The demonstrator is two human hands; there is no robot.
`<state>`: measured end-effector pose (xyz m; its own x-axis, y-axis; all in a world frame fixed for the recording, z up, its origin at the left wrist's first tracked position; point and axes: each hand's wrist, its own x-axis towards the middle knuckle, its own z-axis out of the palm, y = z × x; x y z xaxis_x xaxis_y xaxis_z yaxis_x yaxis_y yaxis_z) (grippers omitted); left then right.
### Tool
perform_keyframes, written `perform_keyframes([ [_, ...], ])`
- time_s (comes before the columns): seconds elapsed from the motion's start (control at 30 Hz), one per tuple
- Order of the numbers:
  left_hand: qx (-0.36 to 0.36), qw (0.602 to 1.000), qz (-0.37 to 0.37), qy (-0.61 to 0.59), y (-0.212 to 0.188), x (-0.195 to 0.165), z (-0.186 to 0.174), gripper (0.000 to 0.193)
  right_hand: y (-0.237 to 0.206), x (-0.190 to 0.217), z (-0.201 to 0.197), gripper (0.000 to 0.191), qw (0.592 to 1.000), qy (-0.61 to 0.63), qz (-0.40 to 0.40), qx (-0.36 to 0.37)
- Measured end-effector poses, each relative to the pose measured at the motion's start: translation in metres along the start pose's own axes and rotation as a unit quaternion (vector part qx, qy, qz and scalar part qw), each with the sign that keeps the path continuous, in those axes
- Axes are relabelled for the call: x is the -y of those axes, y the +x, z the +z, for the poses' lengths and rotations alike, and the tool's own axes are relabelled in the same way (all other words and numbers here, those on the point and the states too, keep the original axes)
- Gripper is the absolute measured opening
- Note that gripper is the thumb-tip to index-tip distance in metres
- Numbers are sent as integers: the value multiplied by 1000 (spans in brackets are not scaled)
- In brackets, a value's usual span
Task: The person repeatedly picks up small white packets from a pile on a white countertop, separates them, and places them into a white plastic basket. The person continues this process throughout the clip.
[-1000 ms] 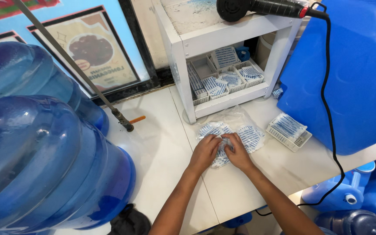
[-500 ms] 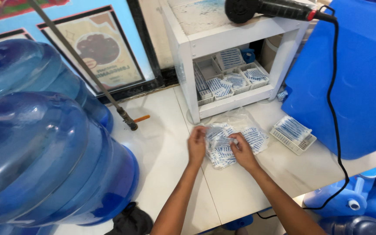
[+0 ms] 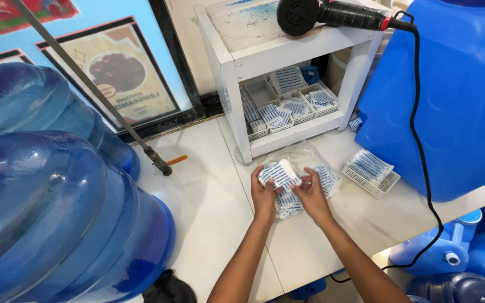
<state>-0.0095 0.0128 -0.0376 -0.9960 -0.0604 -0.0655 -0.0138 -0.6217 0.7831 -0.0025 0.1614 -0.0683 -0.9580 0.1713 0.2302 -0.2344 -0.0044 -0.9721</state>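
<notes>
Big blue water jugs point(image 3: 57, 213) lie beside a white shelf point(image 3: 287, 53).

My left hand point(image 3: 264, 191) and right hand point(image 3: 312, 192) pinch a small stack of blue-and-white printed labels point(image 3: 279, 174) above a clear plastic bag point(image 3: 304, 160) of more, near the white floor tiles' point(image 3: 209, 196) far edge by the white shelf point(image 3: 287, 50). A white basket point(image 3: 370, 174) of labels sits to my right, and big blue water jugs point(image 3: 57, 213) lie on my left.
</notes>
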Motion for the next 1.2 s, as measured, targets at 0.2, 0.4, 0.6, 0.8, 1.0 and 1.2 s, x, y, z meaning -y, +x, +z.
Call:
perform_keyframes([
  [0.2,-64,990,-123,-23,-3,-3,1,38,-11,15,-10,15,995,-31,22,-96],
  [0.4,15,995,-94,-35,-8,-8,-6,40,6,61,-53,14,953,-227,-32,-196],
  [0.6,78,994,-39,67,-4,21,-4,34,-5,43,-41,23,990,-129,29,-54],
  [0.8,106,965,74,230,1,34,-1,29,-2,4,-47,31,998,-24,47,29],
  [1.0,144,859,183,456,-22,20,7,56,-28,-6,-22,69,979,-180,-82,52],
  [1.2,170,811,250,500,-35,5,5,69,-37,-2,-13,51,949,-271,-157,26],
])
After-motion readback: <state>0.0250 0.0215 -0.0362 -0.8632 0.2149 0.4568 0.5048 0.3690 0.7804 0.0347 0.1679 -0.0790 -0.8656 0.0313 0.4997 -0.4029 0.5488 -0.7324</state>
